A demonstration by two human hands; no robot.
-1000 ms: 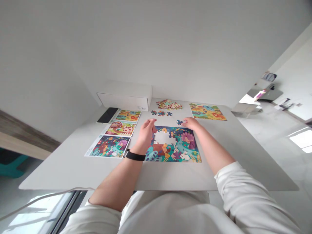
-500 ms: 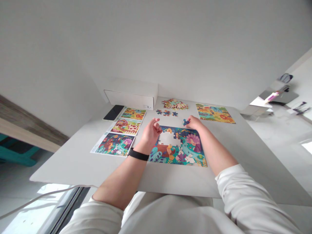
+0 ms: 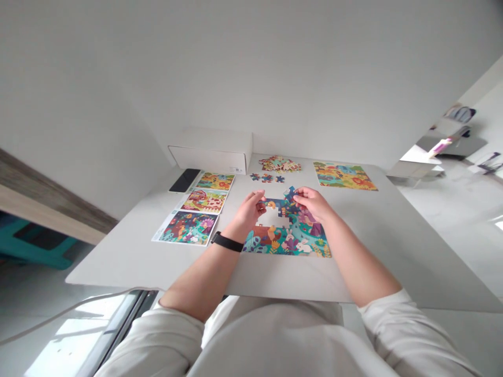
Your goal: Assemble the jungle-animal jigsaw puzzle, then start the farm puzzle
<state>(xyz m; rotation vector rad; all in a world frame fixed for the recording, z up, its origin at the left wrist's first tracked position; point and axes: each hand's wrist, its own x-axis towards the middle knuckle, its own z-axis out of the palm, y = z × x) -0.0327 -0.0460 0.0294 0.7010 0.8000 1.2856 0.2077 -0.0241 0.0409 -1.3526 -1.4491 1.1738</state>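
Observation:
A dark blue jigsaw piece (image 3: 290, 194) is pinched in the fingertips of my right hand (image 3: 313, 203), raised over the top edge of the jigsaw puzzle (image 3: 298, 238). The puzzle shows rabbits, a peacock and a stream, and a gap left of its middle bares the white table. My left hand (image 3: 250, 212), with a black band on the wrist, hovers at the puzzle's upper left; its fingers are loosely curled and apart, with no piece seen in them. It hides part of the puzzle's left side. Loose dark pieces (image 3: 267, 178) lie just beyond the puzzle.
A heap of lighter pieces (image 3: 280, 164) lies at the back beside a white box (image 3: 210, 156). On the left are a picture sheet (image 3: 187, 228) and a dark phone (image 3: 184, 180). A yellow animal puzzle (image 3: 346, 176) lies at the back right.
My right hand has moved left with the jigsaw piece, and the piece now stands more upright over the puzzle's top edge. My left hand has shifted slightly rightward. The view has tilted a little.

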